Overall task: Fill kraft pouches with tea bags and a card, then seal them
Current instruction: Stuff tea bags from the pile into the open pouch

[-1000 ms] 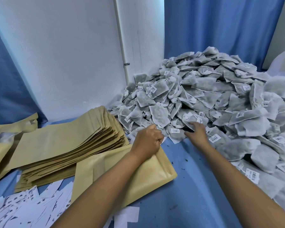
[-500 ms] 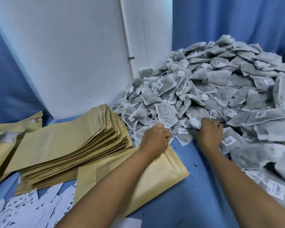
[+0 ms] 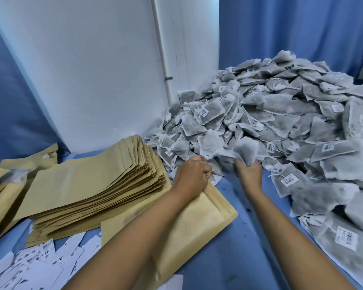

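A big heap of grey tea bags (image 3: pixel 281 114) with small white labels fills the right half of the blue table. My right hand (image 3: pixel 249 173) grips a bunch of tea bags (image 3: pixel 246 150) at the heap's near edge, lifted slightly. My left hand (image 3: pixel 192 176) is curled, pinching the corner of a tea bag (image 3: pixel 210 146) and resting at the top edge of a single kraft pouch (image 3: pixel 199 225) that lies flat under my left forearm. Whether the pouch mouth is open is hidden by the hand.
A tall stack of flat kraft pouches (image 3: pixel 96 183) lies left of my hands. More pouches (image 3: pixel 0 185) sit at the far left edge. White printed cards (image 3: pixel 36 266) are scattered at the bottom left. A white wall panel (image 3: pixel 92 70) and blue curtains stand behind.
My right hand reached into the heap, closed on tea bags and pulled them toward the left hand. The left hand stayed at the pouch's top edge. The view shifted left.
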Demonstrator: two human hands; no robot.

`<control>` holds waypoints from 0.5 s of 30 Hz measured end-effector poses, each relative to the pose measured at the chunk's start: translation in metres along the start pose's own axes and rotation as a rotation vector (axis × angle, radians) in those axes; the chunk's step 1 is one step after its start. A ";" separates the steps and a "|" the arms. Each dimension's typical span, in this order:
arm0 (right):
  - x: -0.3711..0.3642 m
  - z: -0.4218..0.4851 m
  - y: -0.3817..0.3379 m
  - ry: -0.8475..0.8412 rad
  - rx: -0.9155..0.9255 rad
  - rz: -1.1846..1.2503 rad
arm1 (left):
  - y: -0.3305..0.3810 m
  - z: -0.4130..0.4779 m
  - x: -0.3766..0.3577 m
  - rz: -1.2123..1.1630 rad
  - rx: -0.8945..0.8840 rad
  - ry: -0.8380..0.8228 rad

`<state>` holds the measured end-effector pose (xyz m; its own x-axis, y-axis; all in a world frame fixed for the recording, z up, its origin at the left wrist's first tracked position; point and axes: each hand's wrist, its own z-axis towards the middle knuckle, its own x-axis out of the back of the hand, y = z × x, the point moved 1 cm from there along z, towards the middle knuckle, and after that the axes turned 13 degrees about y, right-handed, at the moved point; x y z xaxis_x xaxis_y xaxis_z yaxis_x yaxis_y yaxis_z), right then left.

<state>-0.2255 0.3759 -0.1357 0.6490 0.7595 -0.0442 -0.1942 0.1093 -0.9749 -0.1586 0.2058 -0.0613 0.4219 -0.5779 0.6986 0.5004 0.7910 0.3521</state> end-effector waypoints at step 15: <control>0.016 -0.103 -0.086 -1.099 0.204 -0.623 | 0.029 -0.025 0.057 -0.169 -0.152 0.309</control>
<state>-0.1229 0.3125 -0.0749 -0.2573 0.6620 0.7040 -0.2498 0.6581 -0.7102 -0.1013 0.1907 -0.0266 0.5205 -0.7493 0.4095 0.6788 0.6540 0.3339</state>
